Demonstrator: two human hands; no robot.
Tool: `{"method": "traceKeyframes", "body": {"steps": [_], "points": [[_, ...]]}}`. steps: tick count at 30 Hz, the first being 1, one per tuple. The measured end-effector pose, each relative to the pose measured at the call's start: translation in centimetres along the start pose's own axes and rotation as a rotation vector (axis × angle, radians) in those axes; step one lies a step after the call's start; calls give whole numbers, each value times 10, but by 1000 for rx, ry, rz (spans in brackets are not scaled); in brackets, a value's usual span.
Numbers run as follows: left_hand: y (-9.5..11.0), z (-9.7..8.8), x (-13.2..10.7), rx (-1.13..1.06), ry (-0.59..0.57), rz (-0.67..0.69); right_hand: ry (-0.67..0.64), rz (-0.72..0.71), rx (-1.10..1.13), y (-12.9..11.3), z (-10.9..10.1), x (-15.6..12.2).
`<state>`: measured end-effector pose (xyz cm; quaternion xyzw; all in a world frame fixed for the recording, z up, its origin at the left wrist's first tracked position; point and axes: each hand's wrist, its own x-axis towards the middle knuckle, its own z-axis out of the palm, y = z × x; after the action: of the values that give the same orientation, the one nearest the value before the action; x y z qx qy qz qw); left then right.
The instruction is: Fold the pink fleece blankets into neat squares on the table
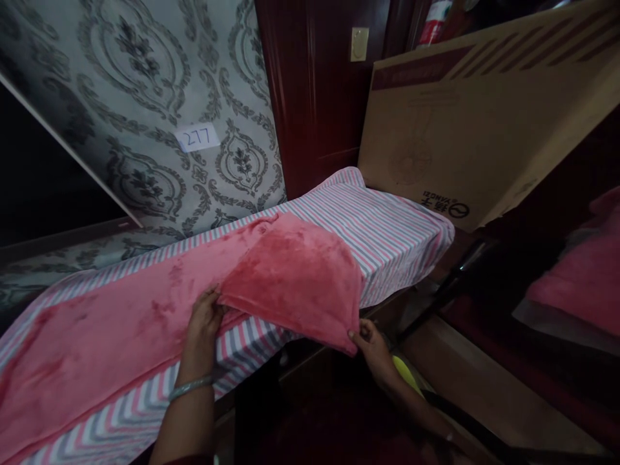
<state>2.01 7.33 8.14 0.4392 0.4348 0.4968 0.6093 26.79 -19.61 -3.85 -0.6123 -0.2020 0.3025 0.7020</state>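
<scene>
Along striped sheet (382,223), lengthwise pink cloth (169,300)

Pink blanket (179,290), pink-grey-white striped cloth (375,219), grey damask wallpaper (198,90)

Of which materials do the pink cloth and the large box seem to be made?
The pink cloth looks like soft plush, perhaps synthetic: its nap shows darker, brushed patches. The large box is probably cardboard: matt brown panels with printed stripes and lettering.
</scene>
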Motion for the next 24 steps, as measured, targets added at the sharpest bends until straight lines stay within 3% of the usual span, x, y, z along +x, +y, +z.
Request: {"method": "traceKeyframes", "body": {"steps": [4,7,9,11,14,16,19,21,24], "points": [[1,-2,2,-65,-25,-103,7,-41,-53,-1,-6,7],[5,0,-5,-86,-28,-75,116,-196,-178,-20,-6,10],[11,9,-11,-123,-30,-16,65,-324,-254,-41,6,13],[19,23,-18,-137,-25,62,-92,-435,-298,-65,28,16],[32,53,-29,-102,-59,158,-325,-562,-321,-95,78,21],[39,74,-36,-84,-109,195,-408,-619,-358,-107,115,25],[46,101,-46,-66,-173,219,-417,-655,-424,-116,159,34],[48,111,-49,-55,-223,247,-390,-679,-392,-120,174,47],[49,110,-44,-54,-306,299,-411,-695,-265,-136,172,82]]}}
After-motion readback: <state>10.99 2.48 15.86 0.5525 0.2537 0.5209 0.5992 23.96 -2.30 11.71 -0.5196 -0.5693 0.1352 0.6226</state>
